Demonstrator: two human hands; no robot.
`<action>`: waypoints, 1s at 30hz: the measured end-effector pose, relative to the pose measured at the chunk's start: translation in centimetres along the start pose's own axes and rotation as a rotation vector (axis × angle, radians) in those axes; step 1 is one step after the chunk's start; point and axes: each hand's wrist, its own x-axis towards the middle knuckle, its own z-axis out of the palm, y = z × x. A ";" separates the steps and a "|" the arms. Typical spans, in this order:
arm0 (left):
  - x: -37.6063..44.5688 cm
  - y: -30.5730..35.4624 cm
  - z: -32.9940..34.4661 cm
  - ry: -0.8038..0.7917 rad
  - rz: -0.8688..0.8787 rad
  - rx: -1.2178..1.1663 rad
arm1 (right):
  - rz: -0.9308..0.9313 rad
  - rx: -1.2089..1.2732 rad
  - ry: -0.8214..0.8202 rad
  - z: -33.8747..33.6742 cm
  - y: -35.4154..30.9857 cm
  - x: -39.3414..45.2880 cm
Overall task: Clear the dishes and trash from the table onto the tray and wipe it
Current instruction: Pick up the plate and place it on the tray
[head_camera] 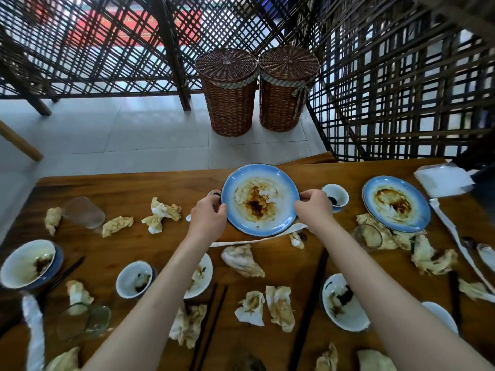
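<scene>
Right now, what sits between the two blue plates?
A small white cup with dark dregs, beside the right hand gripping the held plate; head view.

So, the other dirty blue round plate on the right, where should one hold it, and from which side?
Grip the blue round plate by its raised rim at the far and left edges, which lie bare. Crumpled stained napkins crowd its near edge, so come from above.

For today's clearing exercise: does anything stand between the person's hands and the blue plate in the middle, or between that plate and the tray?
Nothing stands between them: the left hand and right hand already grip the blue plate by opposite rims. No tray is in view, so its path cannot be judged.
</scene>
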 end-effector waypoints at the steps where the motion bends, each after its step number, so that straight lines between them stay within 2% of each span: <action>1: -0.7 0.2 -0.2 -0.005 0.014 0.000 | 0.005 0.005 0.009 -0.5 0.1 -0.7; 8: -5.8 1.0 -1.0 -0.094 0.076 0.045 | 0.067 0.007 0.052 -4.3 1.5 -6.5; 18: -15.9 1.3 -0.1 -0.214 0.102 0.101 | 0.199 0.149 0.125 -8.6 8.0 -16.5; 23: -21.3 2.3 2.4 -0.187 0.102 0.184 | 0.196 0.154 0.117 -12.2 12.2 -19.3; 30: -30.8 3.0 8.2 -0.156 0.060 0.147 | 0.156 0.084 0.041 -18.4 19.2 -21.7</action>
